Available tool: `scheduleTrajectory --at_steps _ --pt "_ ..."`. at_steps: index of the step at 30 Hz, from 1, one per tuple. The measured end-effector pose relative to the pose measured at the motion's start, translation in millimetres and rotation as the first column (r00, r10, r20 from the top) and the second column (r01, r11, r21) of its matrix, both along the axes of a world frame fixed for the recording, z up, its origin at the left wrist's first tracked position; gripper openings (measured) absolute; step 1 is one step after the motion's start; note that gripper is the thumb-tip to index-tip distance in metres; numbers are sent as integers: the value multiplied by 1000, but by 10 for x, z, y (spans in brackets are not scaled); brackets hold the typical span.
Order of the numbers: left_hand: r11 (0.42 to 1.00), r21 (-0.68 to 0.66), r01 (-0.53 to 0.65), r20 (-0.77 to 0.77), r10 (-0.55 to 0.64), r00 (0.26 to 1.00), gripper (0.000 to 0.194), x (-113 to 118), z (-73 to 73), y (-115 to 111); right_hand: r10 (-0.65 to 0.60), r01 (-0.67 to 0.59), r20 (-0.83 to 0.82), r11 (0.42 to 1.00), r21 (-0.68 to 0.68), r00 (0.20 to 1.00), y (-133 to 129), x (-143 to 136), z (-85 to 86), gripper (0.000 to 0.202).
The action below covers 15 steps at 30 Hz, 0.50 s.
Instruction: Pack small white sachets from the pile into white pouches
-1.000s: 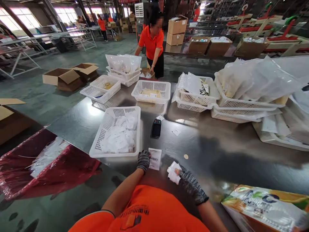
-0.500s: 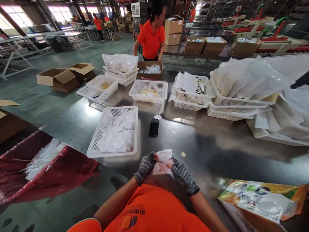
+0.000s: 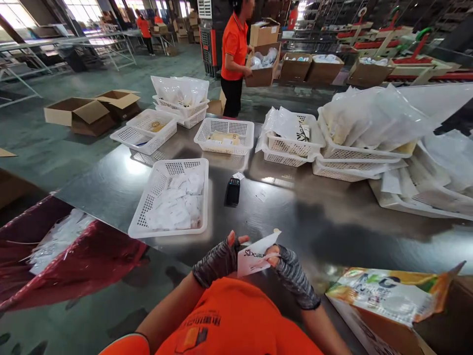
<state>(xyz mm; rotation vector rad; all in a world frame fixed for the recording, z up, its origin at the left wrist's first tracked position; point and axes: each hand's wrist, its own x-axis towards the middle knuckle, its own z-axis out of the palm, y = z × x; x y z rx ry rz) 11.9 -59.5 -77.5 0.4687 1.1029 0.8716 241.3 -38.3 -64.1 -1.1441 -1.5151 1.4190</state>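
A small white packet (image 3: 250,260) with dark lettering is held tilted in front of my orange shirt. My right hand (image 3: 293,271), in a grey fingerless glove, pinches its right side. At its left edge is my left hand (image 3: 220,256), gloved the same way, thumb and a finger spread apart; whether it touches the packet is hard to tell. Beyond them a black handheld scanner (image 3: 232,192) lies on the metal table. A white perforated basket (image 3: 135,224) to its left contains a heap of similar white packets (image 3: 177,207).
Small paper slips (image 3: 261,195) lie near the scanner. More white baskets (image 3: 224,126) with bags line the table's far side. An open carton (image 3: 391,328) with a printed pouch stands at right, a red sack (image 3: 111,256) at left. A co-worker (image 3: 233,54) stands beyond the table.
My left fingers have spread apart at the packet's left side. The packet has turned and tilted in my right hand. The co-worker has lifted a carton and moved it right.
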Motion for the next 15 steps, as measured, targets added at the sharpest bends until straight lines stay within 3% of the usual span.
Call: scheduleTrajectory --at_steps 2,4,6,9,12,15 --pt "986 50 -157 -141 163 977 78 7 -18 27 -4 4 32 1000 5 999 -11 17 26 54" --pt "941 149 -304 -286 335 898 64 -13 -3 43 -34 26 118 998 63 993 -27 42 24 44" --pt "923 214 -321 -357 379 854 58 -32 69 22 -81 38 223 981 188 971 -59 55 -14 35" --pt "970 213 -122 -267 178 947 55 24 243 -70 -142 10 329 928 373 933 -135 -8 -115 31" --pt "980 173 98 -2 -99 995 70 187 352 -130 -144 -6 350 919 394 926 -187 -173 -204 35" --pt "986 151 63 36 -69 997 78 337 311 -68 -33 -128 393 918 376 919 -180 -308 -236 39"
